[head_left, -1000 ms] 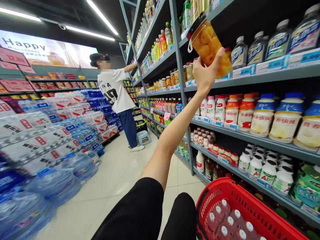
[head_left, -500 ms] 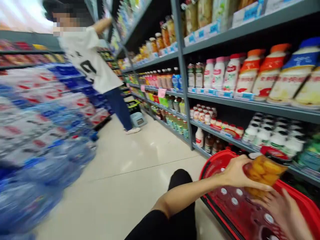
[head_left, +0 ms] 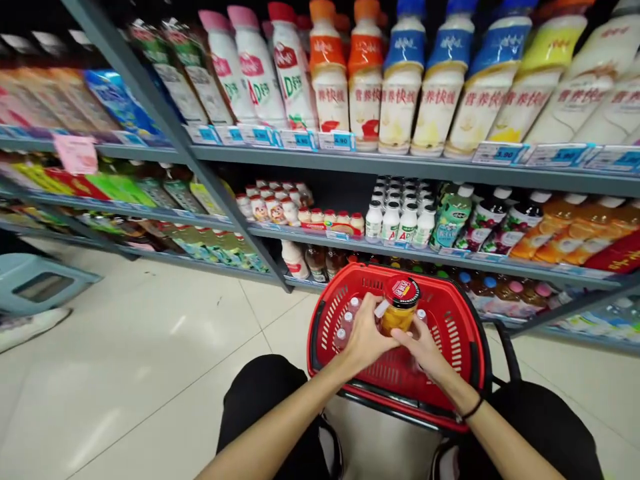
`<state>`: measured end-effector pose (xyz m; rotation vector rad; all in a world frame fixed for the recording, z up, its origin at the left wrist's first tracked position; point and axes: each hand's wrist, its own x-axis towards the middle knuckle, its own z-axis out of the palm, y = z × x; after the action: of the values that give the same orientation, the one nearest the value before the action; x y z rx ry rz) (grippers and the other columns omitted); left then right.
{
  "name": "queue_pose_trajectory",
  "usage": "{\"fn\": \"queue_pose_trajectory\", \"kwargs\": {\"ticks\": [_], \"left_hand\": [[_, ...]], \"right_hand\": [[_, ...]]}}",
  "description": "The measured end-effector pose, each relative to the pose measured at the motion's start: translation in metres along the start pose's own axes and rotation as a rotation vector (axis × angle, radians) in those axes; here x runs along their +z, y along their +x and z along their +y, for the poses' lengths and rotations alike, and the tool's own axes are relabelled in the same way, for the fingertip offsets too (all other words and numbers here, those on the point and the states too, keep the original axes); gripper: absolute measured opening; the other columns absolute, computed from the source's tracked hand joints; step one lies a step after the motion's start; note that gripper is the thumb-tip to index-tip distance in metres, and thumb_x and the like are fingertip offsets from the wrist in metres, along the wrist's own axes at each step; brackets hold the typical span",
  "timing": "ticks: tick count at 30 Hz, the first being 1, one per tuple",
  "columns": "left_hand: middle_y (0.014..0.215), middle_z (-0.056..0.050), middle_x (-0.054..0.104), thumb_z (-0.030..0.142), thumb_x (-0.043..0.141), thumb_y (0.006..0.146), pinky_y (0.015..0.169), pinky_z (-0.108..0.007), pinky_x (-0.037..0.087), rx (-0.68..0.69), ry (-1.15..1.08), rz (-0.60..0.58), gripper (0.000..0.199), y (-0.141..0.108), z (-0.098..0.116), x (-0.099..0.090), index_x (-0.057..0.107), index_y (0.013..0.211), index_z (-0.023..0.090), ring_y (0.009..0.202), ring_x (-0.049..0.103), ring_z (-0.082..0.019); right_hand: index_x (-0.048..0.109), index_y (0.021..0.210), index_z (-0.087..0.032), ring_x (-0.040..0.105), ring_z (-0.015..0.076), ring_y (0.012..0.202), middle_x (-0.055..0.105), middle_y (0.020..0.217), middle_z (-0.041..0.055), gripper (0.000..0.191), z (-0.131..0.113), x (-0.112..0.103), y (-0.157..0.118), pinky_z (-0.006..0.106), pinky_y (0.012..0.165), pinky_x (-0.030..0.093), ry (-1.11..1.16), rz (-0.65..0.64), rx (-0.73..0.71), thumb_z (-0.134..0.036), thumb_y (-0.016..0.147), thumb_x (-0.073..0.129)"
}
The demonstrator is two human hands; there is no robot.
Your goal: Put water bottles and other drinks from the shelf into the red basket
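Between my two hands is a glass jar of yellow-orange fruit with a black and red lid, held upright over a red shopping basket. My left hand wraps its fingers round the jar's left side. On the right side, my right hand closes on the lower part of the same jar, its thumb across the front. Several small bottles with white caps stand inside the basket to the left of the jar. The jar's base is partly hidden by my fingers.
Shelves of drinks rise just beyond the basket, with milk-drink bottles on the upper level. A black basket handle sticks out to the right. At far left are a blue-grey stool and another person's shoe.
My view has swung right and down, from the aisle and another person to the shelf and basket. The jar stays in my hands and now stands more upright over the basket.
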<state>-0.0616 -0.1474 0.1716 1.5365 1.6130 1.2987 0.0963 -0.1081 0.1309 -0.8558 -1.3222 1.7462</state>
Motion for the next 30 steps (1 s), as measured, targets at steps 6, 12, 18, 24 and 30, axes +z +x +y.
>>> {"fn": "queue_pose_trajectory", "kwargs": {"ticks": [6,12,18,24,30], "left_hand": [[0.131,-0.010,0.065,0.027,0.086,0.068,0.108,-0.045,0.051,0.066,-0.181,-0.221,0.074,-0.001,-0.005,-0.010,0.053,0.134,0.022,0.123,0.063,-0.029],[0.138,-0.012,0.065,0.026,0.086,0.074,0.110,-0.045,0.053,0.098,-0.419,-0.228,0.071,-0.005,0.010,-0.019,0.056,0.139,0.022,0.127,0.064,-0.029],[0.139,-0.012,0.066,0.031,0.093,0.066,0.116,-0.049,0.048,0.228,-0.338,-0.152,0.082,-0.011,0.022,-0.025,0.061,0.141,0.023,0.131,0.062,-0.032],[0.141,-0.013,0.066,0.032,0.092,0.070,0.118,-0.055,0.044,0.423,-0.210,-0.199,0.078,-0.015,0.031,-0.034,0.059,0.140,0.025,0.133,0.060,-0.034],[0.136,-0.013,0.065,0.034,0.097,0.064,0.102,-0.049,0.057,0.300,-0.461,-0.203,0.082,-0.030,0.034,-0.018,0.041,0.123,0.030,0.124,0.066,-0.031]], "right_hand": [[0.068,0.119,-0.022,0.069,0.0317,0.114,0.074,0.121,0.0086,0.058,-0.016,-0.006,0.000,0.050,0.108,0.051,-0.145,0.020,-0.080,-0.044,0.070,0.091],[0.065,0.127,-0.021,0.064,0.0334,0.125,0.069,0.133,0.0111,0.066,-0.013,-0.007,-0.006,0.053,0.114,0.047,-0.189,0.003,-0.084,-0.043,0.070,0.091],[0.062,0.133,-0.022,0.060,0.0342,0.131,0.064,0.139,0.0122,0.085,-0.014,-0.013,-0.009,0.050,0.114,0.048,-0.193,-0.034,-0.125,-0.040,0.058,0.098],[0.060,0.136,-0.025,0.058,0.0311,0.135,0.063,0.141,0.0099,0.086,-0.024,-0.014,-0.013,0.046,0.120,0.044,-0.214,-0.112,-0.222,-0.041,0.060,0.097],[0.066,0.124,-0.025,0.064,0.0343,0.126,0.070,0.126,0.0089,0.089,-0.038,-0.013,-0.014,0.050,0.112,0.051,-0.157,-0.260,-0.054,-0.044,0.045,0.102]]}}
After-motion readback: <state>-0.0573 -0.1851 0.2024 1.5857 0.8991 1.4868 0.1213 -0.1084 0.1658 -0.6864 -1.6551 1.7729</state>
